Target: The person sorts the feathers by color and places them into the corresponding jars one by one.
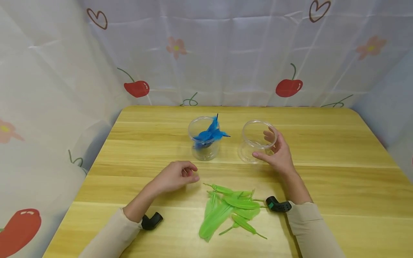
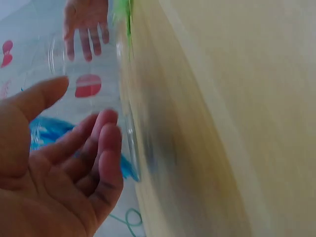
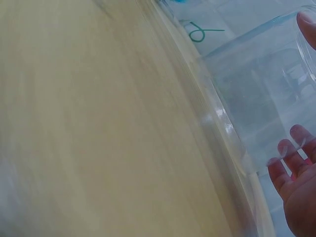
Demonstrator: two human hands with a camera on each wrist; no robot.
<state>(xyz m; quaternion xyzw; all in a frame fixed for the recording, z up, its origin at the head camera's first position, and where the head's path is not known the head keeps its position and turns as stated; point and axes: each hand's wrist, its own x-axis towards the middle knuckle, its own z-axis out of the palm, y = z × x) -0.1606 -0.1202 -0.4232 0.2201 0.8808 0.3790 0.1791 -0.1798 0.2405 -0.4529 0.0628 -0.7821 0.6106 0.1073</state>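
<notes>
Apparently for steadiness, right hand point(image 1: 280, 154) curves round right clear cup point(image 1: 253, 146) | left hand point(image 1: 175, 175), relaxed, holds nothing, left of green feathers point(image 1: 240, 203)

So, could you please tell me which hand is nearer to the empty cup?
Right. The right hand is at the right side of the empty cup; the left hand is apart from it, off to its left and nearer the person.

The right wrist view's right edge cuts off the clear cup point(image 3: 256, 98) (and the right hand point(image 3: 300, 197)).
</notes>
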